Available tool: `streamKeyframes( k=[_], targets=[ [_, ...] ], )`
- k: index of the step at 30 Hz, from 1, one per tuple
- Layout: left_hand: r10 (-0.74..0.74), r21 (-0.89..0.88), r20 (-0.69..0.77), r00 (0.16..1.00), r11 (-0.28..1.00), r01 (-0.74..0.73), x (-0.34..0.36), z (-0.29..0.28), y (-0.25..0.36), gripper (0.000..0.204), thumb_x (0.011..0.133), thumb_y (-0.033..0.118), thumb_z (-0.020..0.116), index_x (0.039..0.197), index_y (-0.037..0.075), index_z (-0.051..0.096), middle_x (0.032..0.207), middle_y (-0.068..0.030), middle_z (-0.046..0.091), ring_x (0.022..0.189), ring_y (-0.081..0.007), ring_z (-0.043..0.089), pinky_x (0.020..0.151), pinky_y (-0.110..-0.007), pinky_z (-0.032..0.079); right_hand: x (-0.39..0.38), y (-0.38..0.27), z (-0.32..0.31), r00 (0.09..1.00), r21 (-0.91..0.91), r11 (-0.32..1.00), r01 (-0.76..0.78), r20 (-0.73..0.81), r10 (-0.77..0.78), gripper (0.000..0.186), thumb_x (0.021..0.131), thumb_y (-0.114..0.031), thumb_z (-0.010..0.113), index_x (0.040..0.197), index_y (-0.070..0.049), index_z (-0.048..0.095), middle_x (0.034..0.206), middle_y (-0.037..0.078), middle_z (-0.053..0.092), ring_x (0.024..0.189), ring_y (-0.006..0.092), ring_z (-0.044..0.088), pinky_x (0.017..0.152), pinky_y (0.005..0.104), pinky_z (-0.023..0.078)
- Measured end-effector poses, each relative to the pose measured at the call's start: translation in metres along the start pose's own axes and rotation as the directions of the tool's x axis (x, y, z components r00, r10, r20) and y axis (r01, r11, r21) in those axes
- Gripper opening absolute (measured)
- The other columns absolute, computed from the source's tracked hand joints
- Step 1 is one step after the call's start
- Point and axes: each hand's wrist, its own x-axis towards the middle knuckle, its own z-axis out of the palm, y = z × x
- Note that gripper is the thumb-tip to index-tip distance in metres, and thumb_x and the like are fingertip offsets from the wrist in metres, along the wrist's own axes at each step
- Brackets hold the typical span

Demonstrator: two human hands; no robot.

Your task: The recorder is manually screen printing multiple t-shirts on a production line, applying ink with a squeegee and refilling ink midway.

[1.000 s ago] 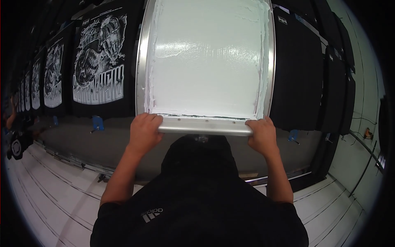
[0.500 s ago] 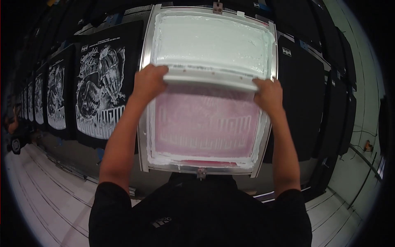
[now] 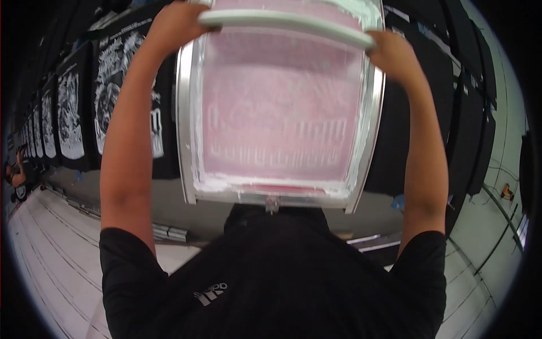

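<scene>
A metal-framed printing screen (image 3: 186,130) with a pink mesh lies flat in front of me, white ink smeared along its edges. Across its far end runs a long white squeegee (image 3: 288,22). My left hand (image 3: 175,22) grips the squeegee's left end and my right hand (image 3: 392,51) grips its right end. Both arms are stretched out far over the screen. A faint design shows through the pink mesh.
Black shirts with white printed graphics (image 3: 121,90) lie in a row on the long table to the left, and plain black shirts (image 3: 468,113) to the right. A person (image 3: 17,175) stands at the far left. A pale plank floor (image 3: 51,248) lies below.
Both hands have pushed the squeegee from the screen's near edge to its far end, wiping the white ink layer off and baring the pink mesh.
</scene>
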Motion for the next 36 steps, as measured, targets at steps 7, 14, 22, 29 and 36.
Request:
streamKeyframes(
  k=[7, 14, 22, 29, 36],
  targets=[
    [0.063, -0.183, 0.064, 0.996, 0.982, -0.051, -0.293, 0.050, 0.107, 0.033, 0.055, 0.002, 0.072, 0.087, 0.009, 0.064, 0.085, -0.0067, 0.066, 0.079, -0.0284, 0.062, 0.072, -0.042, 0.050, -0.279, -0.099, 0.037, 0.965, 0.180, 0.983, -0.036, 0.261, -0.012, 0.040, 0.065, -0.001, 0.063, 0.103, -0.010, 0.069, 0.091, 0.011, 0.070, 0.095, 0.0286, 0.065, 0.108, 0.0524, 0.035],
    [-0.016, -0.198, 0.034, 0.999, 0.980, 0.023, -0.322, 0.070, 0.119, 0.034, 0.057, 0.000, 0.065, 0.090, 0.009, 0.065, 0.089, -0.0076, 0.067, 0.082, -0.0290, 0.062, 0.071, -0.041, 0.050, -0.300, -0.105, 0.064, 0.942, 0.135, 0.986, -0.093, 0.332, 0.044, 0.046, 0.056, 0.001, 0.065, 0.101, -0.009, 0.066, 0.096, 0.010, 0.070, 0.095, 0.0294, 0.065, 0.107, 0.0525, 0.037],
    [0.008, -0.055, -0.204, 0.979, 0.998, -0.020, -0.202, 0.093, 0.073, 0.027, 0.056, 0.001, 0.067, 0.080, 0.010, 0.062, 0.079, -0.0053, 0.065, 0.076, -0.0270, 0.062, 0.065, -0.039, 0.052, -0.198, -0.071, 0.081, 0.999, 0.045, 0.999, 0.002, -0.047, 0.000, 0.040, 0.062, -0.003, 0.068, 0.101, -0.010, 0.067, 0.096, 0.007, 0.068, 0.092, 0.0278, 0.062, 0.107, 0.0521, 0.039],
    [-0.070, 0.112, -0.140, 0.988, 0.990, 0.086, 0.031, 0.060, 0.000, 0.028, 0.070, 0.026, 0.076, 0.097, 0.019, 0.072, 0.080, -0.0122, 0.067, 0.080, -0.0322, 0.068, 0.072, -0.044, 0.055, 0.026, 0.019, 0.044, 0.992, -0.120, 0.991, -0.053, -0.123, 0.038, 0.033, 0.069, -0.013, 0.065, 0.101, -0.017, 0.072, 0.084, 0.015, 0.070, 0.082, 0.0356, 0.066, 0.077, 0.0463, 0.053],
    [0.031, 0.086, -0.076, 0.997, 0.996, -0.025, 0.120, 0.033, -0.031, 0.035, 0.072, 0.041, 0.078, 0.098, 0.018, 0.074, 0.086, -0.0125, 0.072, 0.084, -0.0328, 0.069, 0.076, -0.044, 0.055, 0.125, 0.059, 0.009, 0.999, -0.148, 0.988, -0.042, 0.027, 0.047, 0.049, 0.073, -0.015, 0.061, 0.121, -0.016, 0.068, 0.113, 0.014, 0.069, 0.106, 0.0328, 0.065, 0.092, 0.0430, 0.052]
  ],
)
